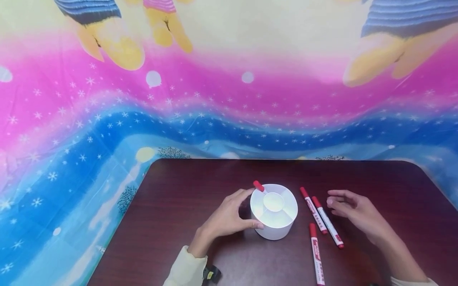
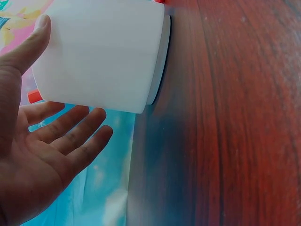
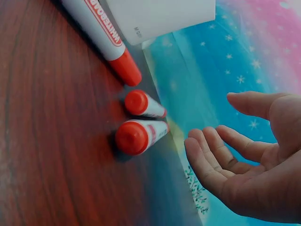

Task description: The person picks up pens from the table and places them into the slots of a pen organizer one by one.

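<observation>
We count one container, four markers and two hands. The white container (image 1: 277, 233), of smooth, plastic-looking material, stands upright just below and right of the frame's centre; it is a round drum with a circular well in the middle and thin radial dividers about it, whose exact number we cannot tell. One red-capped marker (image 1: 258, 185) leans in an outer compartment at its upper left, cap end up. Three more lie on the worktop (image 1: 200, 174) to its right: a left slanting marker (image 1: 313, 210) and a right slanting marker (image 1: 327, 222) side by side, and a lower marker (image 1: 316, 254) nearer the bottom edge. All three are slim cylinders with white barrels and red ends; one reads "WHITEBOARD" in the right wrist view. The left hand (image 1: 227, 216), left of the drum, is curved about it, holding the rim between thumb and index finger, its other fingers loose. The right hand (image 1: 363, 214), at the right of the frame, is half spread with fingers gently bent, holds nothing, and is nearest the right slanting marker. We record dark red-brown, streaked wood grain on the worktop, and one creased, snowflake-printed cloth (image 1: 229, 91) behind.
</observation>
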`<state>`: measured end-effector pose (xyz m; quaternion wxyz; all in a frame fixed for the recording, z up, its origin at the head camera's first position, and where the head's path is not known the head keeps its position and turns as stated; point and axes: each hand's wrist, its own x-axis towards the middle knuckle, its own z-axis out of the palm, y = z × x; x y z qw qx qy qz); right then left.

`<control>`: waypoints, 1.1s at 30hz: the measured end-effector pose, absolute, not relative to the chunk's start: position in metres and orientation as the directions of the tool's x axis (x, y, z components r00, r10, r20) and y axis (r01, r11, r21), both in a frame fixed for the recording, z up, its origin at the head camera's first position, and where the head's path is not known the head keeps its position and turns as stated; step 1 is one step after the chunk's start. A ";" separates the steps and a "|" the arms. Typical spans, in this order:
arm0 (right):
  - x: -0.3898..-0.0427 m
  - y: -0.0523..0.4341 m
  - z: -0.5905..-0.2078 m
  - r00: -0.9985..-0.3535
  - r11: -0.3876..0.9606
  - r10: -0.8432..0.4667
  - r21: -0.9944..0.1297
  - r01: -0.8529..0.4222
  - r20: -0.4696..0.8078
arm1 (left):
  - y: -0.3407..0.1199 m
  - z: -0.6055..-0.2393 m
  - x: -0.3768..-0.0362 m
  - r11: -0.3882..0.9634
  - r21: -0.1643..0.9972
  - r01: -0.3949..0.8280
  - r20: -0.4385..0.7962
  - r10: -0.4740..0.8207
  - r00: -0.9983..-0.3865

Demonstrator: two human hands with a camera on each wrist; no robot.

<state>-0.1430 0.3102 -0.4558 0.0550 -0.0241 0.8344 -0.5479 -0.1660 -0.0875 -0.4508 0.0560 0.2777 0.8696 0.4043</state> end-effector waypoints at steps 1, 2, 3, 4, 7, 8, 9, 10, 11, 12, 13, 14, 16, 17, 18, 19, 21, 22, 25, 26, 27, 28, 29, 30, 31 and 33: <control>-0.143 0.311 -0.457 -0.992 0.404 -0.102 -0.915 0.027 -0.074 | -0.087 -0.451 -0.166 0.519 0.734 0.437 0.126 0.529 -0.839; -0.143 0.312 -0.457 -0.991 0.410 -0.103 -0.911 0.036 -0.086 | -0.087 -0.450 -0.166 0.519 0.735 0.436 0.125 0.529 -0.839; -0.143 0.313 -0.458 -0.990 0.418 -0.106 -0.907 0.045 -0.098 | -0.087 -0.450 -0.166 0.519 0.735 0.436 0.123 0.530 -0.839; -0.143 0.313 -0.458 -0.988 0.430 -0.110 -0.901 0.054 -0.112 | -0.088 -0.450 -0.165 0.520 0.736 0.433 0.122 0.528 -0.841; -0.144 0.315 -0.460 -0.980 0.456 -0.123 -0.886 0.083 -0.156 | -0.089 -0.452 -0.164 0.521 0.738 0.429 0.117 0.527 -0.842; -0.144 0.315 -0.460 -0.978 0.462 -0.126 -0.882 0.091 -0.167 | -0.090 -0.452 -0.164 0.519 0.739 0.431 0.119 0.528 -0.841; -0.145 0.316 -0.460 -0.976 0.463 -0.130 -0.881 0.096 -0.175 | -0.090 -0.453 -0.164 0.520 0.737 0.432 0.119 0.529 -0.840; -0.145 0.317 -0.460 -0.974 0.466 -0.132 -0.879 0.101 -0.182 | -0.090 -0.453 -0.164 0.520 0.735 0.434 0.119 0.532 -0.838; -0.146 0.318 -0.460 -0.973 0.467 -0.134 -0.878 0.104 -0.187 | -0.090 -0.453 -0.165 0.518 0.735 0.438 0.121 0.535 -0.836; -0.146 0.318 -0.459 -0.973 0.468 -0.135 -0.878 0.106 -0.189 | -0.090 -0.452 -0.165 0.518 0.733 0.441 0.123 0.537 -0.835; -0.147 0.319 -0.459 -0.973 0.469 -0.136 -0.877 0.105 -0.189 | -0.089 -0.452 -0.165 0.517 0.731 0.445 0.126 0.539 -0.833; -0.147 0.320 -0.459 -0.972 0.473 -0.137 -0.875 0.104 -0.189 | -0.089 -0.451 -0.166 0.517 0.729 0.450 0.130 0.540 -0.831; -0.147 0.321 -0.458 -0.971 0.483 -0.138 -0.869 0.105 -0.194 | -0.088 -0.451 -0.167 0.518 0.723 0.457 0.136 0.543 -0.829; -0.148 0.322 -0.458 -0.970 0.488 -0.140 -0.867 0.105 -0.196 | -0.088 -0.450 -0.168 0.519 0.722 0.458 0.137 0.542 -0.829; -0.148 0.322 -0.458 -0.970 0.490 -0.141 -0.865 0.106 -0.198 | -0.088 -0.450 -0.168 0.518 0.723 0.458 0.136 0.543 -0.829; -0.149 0.322 -0.458 -0.969 0.494 -0.141 -0.863 0.107 -0.201 | -0.088 -0.449 -0.169 0.518 0.723 0.458 0.135 0.544 -0.828; -0.149 0.322 -0.458 -0.969 0.498 -0.139 -0.860 0.112 -0.207 | -0.087 -0.448 -0.170 0.517 0.726 0.454 0.129 0.546 -0.828; -0.149 0.322 -0.458 -0.968 0.498 -0.137 -0.859 0.114 -0.209 | -0.087 -0.447 -0.171 0.516 0.729 0.450 0.125 0.546 -0.829; -0.149 0.320 -0.458 -0.966 0.504 -0.134 -0.854 0.127 -0.222 | -0.087 -0.446 -0.171 0.514 0.736 0.440 0.115 0.546 -0.830; -0.149 0.320 -0.459 -0.965 0.503 -0.133 -0.854 0.131 -0.227 | -0.087 -0.447 -0.172 0.513 0.737 0.439 0.114 0.546 -0.830; -0.149 0.319 -0.459 -0.964 0.506 -0.132 -0.852 0.136 -0.232 | -0.087 -0.447 -0.172 0.513 0.738 0.437 0.113 0.545 -0.831; -0.149 0.318 -0.460 -0.962 0.508 -0.132 -0.850 0.141 -0.238 | -0.087 -0.447 -0.172 0.514 0.738 0.437 0.113 0.545 -0.831; -0.149 0.318 -0.460 -0.961 0.515 -0.130 -0.845 0.145 -0.244 | -0.087 -0.447 -0.172 0.514 0.738 0.437 0.113 0.544 -0.831; -0.149 0.317 -0.461 -0.960 0.519 -0.128 -0.842 0.149 -0.249 | -0.087 -0.448 -0.172 0.513 0.738 0.439 0.116 0.545 -0.831; -0.150 0.317 -0.461 -0.959 0.520 -0.129 -0.840 0.152 -0.254 | -0.088 -0.448 -0.171 0.513 0.738 0.439 0.116 0.544 -0.831; -0.150 0.316 -0.463 -0.957 0.532 -0.129 -0.832 0.155 -0.260 | -0.088 -0.449 -0.170 0.516 0.738 0.435 0.111 0.543 -0.832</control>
